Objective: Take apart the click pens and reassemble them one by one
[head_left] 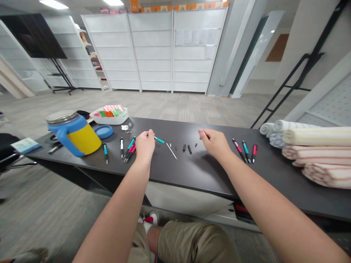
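Note:
My left hand (145, 143) is closed around a teal pen barrel (159, 140), whose end sticks out to the right. To the right of it, my right hand (212, 141) hovers over the table with thumb and fingers pinched; whatever sits between them is too small or hidden to name. Between my hands lie a thin pen refill (171, 151), a small pale piece (170, 145), a black pen grip (189, 149), another short black piece (184, 147) and a small metal pen tip (196, 144).
Several pens lie left of my hands, among them a white pen (121, 147). A red pen (254, 153) lies with others at right. A yellow-blue mug (82, 136), a white basket (120, 117) and rolled towels (318, 151) stand on the dark table (181, 171).

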The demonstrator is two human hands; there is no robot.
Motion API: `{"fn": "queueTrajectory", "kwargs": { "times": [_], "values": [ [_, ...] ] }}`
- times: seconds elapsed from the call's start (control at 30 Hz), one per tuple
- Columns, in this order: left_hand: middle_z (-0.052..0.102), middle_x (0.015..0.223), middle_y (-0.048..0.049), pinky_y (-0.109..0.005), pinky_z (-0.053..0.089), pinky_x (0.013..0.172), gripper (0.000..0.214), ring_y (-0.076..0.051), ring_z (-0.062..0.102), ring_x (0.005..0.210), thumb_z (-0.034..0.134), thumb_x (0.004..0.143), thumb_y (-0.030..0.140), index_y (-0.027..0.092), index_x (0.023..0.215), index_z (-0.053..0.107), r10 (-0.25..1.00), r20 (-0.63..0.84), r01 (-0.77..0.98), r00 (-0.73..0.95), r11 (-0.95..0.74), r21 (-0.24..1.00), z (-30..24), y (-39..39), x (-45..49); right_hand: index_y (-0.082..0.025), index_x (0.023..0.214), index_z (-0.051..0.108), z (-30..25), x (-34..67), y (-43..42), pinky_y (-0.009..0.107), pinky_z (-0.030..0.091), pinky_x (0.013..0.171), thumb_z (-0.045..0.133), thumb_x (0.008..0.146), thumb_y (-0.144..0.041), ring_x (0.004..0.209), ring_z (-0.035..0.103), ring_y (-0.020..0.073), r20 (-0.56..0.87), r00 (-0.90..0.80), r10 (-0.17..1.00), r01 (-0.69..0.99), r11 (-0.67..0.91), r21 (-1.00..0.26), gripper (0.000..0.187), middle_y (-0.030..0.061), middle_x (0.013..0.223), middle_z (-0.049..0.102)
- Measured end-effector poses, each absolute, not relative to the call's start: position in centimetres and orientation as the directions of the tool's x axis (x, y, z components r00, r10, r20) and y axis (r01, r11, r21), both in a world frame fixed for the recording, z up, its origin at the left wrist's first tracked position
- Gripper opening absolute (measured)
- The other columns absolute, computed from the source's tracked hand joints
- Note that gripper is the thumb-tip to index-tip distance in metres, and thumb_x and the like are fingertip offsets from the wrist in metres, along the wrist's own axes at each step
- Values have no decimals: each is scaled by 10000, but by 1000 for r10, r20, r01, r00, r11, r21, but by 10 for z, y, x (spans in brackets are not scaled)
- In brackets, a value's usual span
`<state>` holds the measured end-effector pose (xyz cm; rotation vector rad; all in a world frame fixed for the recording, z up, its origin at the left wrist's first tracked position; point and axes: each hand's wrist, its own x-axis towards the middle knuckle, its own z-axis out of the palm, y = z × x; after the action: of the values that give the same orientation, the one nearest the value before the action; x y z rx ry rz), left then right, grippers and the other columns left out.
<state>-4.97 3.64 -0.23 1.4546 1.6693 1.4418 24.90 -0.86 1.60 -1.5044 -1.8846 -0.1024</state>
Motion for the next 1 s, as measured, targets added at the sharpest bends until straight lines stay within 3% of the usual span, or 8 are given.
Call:
{"fn": "queueTrajectory", "kwargs": {
  "times": [0.13, 0.3, 0.6, 0.7, 0.83, 1.0],
  "values": [
    [586, 559, -40, -326, 326, 596, 368, -215, 552, 579, 517, 918, 463, 228, 659, 631, 896, 348, 706, -275, -57, 706, -1, 36, -57, -218, 760, 651, 14, 269, 0, 314, 324, 637, 397, 1046, -522, 698, 605, 210, 520, 65, 852, 906, 167, -388, 489, 55, 694, 665],
    [662, 652, -74, -332, 365, 644, 345, -253, 614, 669, 522, 935, 462, 230, 719, 661, 919, 336, 789, -205, -48, 613, -2, 36, -54, -213, 849, 686, 10, 282, 4, 312, 352, 654, 481, 1013, -500, 717, 604, 210, 392, 84, 916, 915, 85, -395, 390, 62, 766, 703],
    [771, 931, -144, -347, 471, 786, 293, -295, 706, 913, 488, 963, 380, 191, 929, 711, 933, 284, 845, -221, 37, 534, 0, 34, -47, -236, 1108, 756, 2, 274, 3, 335, 464, 830, 559, 999, -404, 810, 618, 197, 292, -204, 934, 873, 308, -378, 282, 69, 978, 695],
    [770, 837, -93, -311, 473, 720, 232, -247, 708, 812, 506, 940, 336, 205, 929, 697, 963, 202, 759, -181, 6, 651, -1, 36, -48, -248, 1150, 748, -1, 274, 3, 364, 487, 868, 591, 984, -408, 793, 610, 192, 311, -220, 925, 860, 334, -385, 279, 73, 1012, 660],
    [702, 648, 0, -233, 425, 565, 208, -144, 607, 535, 543, 903, 320, 199, 1024, 661, 988, 120, 450, -93, -65, 891, -7, 41, -50, -259, 1121, 753, -3, 269, 1, 412, 496, 945, 607, 977, -384, 964, 631, 243, 407, -211, 889, 842, 377, -387, 240, 87, 1054, 631],
    [618, 554, 45, -196, 340, 458, 242, -96, 473, 410, 593, 864, 331, 186, 1051, 645, 995, 92, 248, -42, -79, 966, -7, 38, -44, -291, 1110, 767, 2, 237, -10, 482, 468, 1005, 722, 914, -441, 1110, 567, 295, 512, -330, 793, 807, 518, -284, 251, 103, 1158, 603]
  ]
}}
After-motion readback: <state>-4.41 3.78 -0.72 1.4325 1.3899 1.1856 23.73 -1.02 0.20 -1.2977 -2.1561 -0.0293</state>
